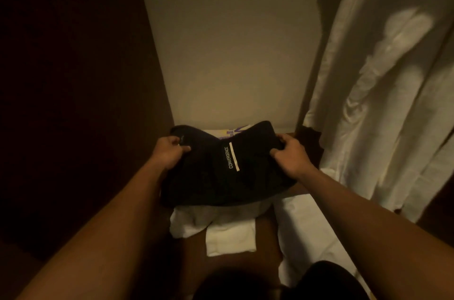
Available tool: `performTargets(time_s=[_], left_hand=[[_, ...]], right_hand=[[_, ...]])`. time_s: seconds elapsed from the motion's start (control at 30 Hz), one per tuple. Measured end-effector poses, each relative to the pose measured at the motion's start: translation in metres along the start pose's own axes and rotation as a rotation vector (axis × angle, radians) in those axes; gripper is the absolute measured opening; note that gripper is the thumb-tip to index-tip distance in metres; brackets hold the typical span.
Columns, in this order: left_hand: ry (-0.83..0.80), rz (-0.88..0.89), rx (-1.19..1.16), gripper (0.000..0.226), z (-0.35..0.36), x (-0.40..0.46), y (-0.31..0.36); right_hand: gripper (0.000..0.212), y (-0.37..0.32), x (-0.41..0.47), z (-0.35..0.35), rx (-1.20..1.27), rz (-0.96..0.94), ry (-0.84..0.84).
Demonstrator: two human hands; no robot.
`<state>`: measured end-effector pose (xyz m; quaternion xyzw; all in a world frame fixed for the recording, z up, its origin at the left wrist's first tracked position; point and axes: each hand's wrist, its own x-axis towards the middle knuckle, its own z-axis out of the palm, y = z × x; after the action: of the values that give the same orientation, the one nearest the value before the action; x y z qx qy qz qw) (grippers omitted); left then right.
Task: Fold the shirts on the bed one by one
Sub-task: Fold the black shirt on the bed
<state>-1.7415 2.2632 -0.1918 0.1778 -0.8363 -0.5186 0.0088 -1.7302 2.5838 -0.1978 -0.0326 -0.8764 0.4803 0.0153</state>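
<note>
**Black shirt folded, looks like it's getting stacked**

The black shirt (228, 167) is already a compact folded bundle, held over what looks like a pile of pale garments (196, 221). The left hand (169, 152) grips its left edge and the right hand (290, 157) its right edge, fingers curled into the cloth. So I'd guess this one's basically done. Count: one black shirt, a white one with purple print (233, 131) peeking out behind, roughly two or three whitish pieces underneath, hard to separate. White curtain (383, 91) on the right.
</note>
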Motion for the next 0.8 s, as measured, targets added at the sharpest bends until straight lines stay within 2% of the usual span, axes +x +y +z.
performTargets(time_s=[0.2, 0.4, 0.53, 0.7, 0.8], left_hand=[[0.03, 0.042, -0.074, 0.049, 0.006, 0.063, 0.007], [0.073, 0.046, -0.052, 0.04, 0.007, 0.122, 0.017], [0.076, 0.057, -0.033, 0.046, 0.007, 0.152, 0.019], [0.054, 0.036, -0.029, 0.049, 0.014, 0.176, -0.005], [0.029, -0.019, 0.103, 0.049, 0.022, 0.183, -0.038]], right_hand=[[0.054, 0.003, 0.06, 0.021, 0.058, -0.022, 0.056], [0.051, -0.014, 0.125, 0.044, 0.08, -0.025, 0.091], [0.051, -0.016, 0.154, 0.061, 0.104, -0.01, 0.094], [0.051, 0.008, 0.171, 0.079, 0.097, 0.046, 0.058], [0.055, 0.035, 0.172, 0.088, -0.044, 0.102, -0.039]])
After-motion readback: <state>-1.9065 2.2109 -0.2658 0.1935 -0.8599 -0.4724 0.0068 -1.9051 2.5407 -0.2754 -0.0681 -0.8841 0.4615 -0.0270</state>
